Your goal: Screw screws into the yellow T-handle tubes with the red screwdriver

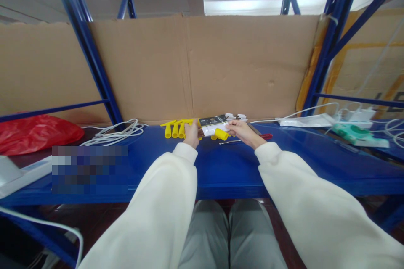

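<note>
A flat black-and-white packet [212,122] is held up between my hands at the back of the blue table. My left hand [191,134] closes on its left end. At the right edge, the fingers of my right hand [242,131] pinch its white part. Just below the packet, close to my right fingertips, is a yellow cylindrical piece [221,134]; whether I touch it is unclear. Several yellow T-shaped pieces [174,130] stand in a row beside my left hand. A screwdriver with a red handle [267,136] lies under my right hand. Small white pieces [241,117] sit behind the packet.
A cardboard sheet [189,67] backs the blue table [230,172], between blue rack posts [331,38]. Coiled white cable [118,132] and a red plastic bag [38,134] lie left. On the right are a green-and-white package [360,134], a white strip [306,120] and power plugs [361,114].
</note>
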Tool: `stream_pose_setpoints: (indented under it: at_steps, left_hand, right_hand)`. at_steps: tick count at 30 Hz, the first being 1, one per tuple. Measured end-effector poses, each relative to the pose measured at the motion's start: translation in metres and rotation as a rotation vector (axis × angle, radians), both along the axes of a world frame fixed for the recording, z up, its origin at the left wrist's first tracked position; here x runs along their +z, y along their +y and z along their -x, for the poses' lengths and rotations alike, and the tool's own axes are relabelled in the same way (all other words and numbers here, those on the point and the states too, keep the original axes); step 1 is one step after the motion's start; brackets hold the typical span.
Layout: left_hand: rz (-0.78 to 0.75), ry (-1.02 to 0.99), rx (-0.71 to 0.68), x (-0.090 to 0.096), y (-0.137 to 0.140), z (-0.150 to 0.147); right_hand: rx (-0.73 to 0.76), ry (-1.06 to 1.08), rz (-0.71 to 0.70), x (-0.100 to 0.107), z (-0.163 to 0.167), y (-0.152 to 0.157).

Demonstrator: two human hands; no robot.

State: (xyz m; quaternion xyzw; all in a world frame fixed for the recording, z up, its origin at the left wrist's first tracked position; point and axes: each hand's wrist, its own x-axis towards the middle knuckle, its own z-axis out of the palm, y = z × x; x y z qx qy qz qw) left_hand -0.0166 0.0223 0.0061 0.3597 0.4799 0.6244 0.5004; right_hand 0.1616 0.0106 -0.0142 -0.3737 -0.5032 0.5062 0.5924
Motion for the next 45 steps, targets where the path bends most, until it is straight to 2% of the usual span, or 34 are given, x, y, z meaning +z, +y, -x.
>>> stream_pose_setpoints:
  at_steps: [4, 11, 23, 27, 32, 37, 45]
  left_hand:
    - [-0.044, -0.196, 0.073, 0.001, -0.003, -0.001]
    - [-0.032, -0.265, 0.040, -0.001, 0.003, -0.002]
    - [-0.035, 0.033, -0.159, -0.009, 0.007, -0.008]
    - [-0.034, 0.013, -0.187, -0.009, 0.006, -0.007]
    - [0.046, -0.083, -0.263, -0.007, 0.003, -0.003]
    - [-0.022, -0.087, -0.387, -0.009, 0.001, -0.005]
    - [-0.017, -0.067, -0.401, -0.006, -0.010, -0.007]
  right_hand:
    - [-0.021, -0.046, 0.001, 0.001, 0.002, -0.003]
    - [-0.041, -0.081, 0.009, 0.000, 0.003, -0.003]
    - [-0.165, -0.032, -0.087, -0.001, -0.001, 0.005]
    - [-0.194, -0.016, -0.124, -0.005, -0.004, 0.011]
    - [-0.248, 0.012, -0.144, -0.006, -0.008, 0.014]
    - [-0.279, 0.027, -0.157, -0.005, -0.010, 0.013]
    - [-0.278, 0.038, -0.147, -0.003, -0.007, 0.010]
